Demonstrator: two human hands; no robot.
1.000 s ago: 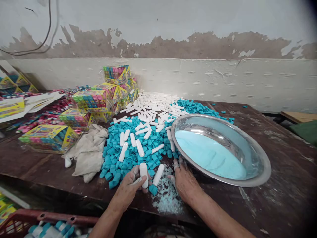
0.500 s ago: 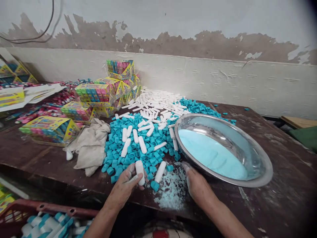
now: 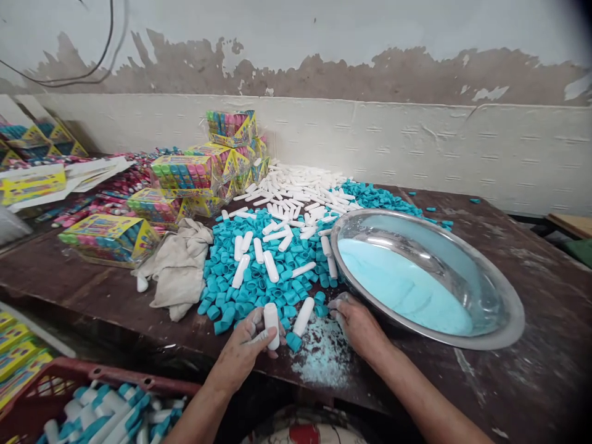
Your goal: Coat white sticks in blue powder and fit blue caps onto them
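Observation:
My left hand (image 3: 250,345) grips a white tube (image 3: 271,325) upright between thumb and fingers, near the table's front edge. Beside the metal basin's left rim, my right hand (image 3: 354,317) reaches to the blue caps (image 3: 250,290); its fingers are bent, and whether they hold a cap is too small to tell. Pale blue powder fills the lower part of the tilted basin (image 3: 502,330). Between my hands, another white tube (image 3: 304,316) lies with a blue cap (image 3: 293,341) at its lower end, above spilled powder (image 3: 324,361).
A pile of white tubes (image 3: 305,185) lies behind the caps. Packed display boxes (image 3: 185,172) and a crumpled cloth (image 3: 182,265) are at the left. Below the table's left edge, a red crate (image 3: 134,379) holds capped tubes.
My right hand has moved slightly left, toward the blue caps by the basin. My left hand still holds the white tube. The whole view has shifted a little.

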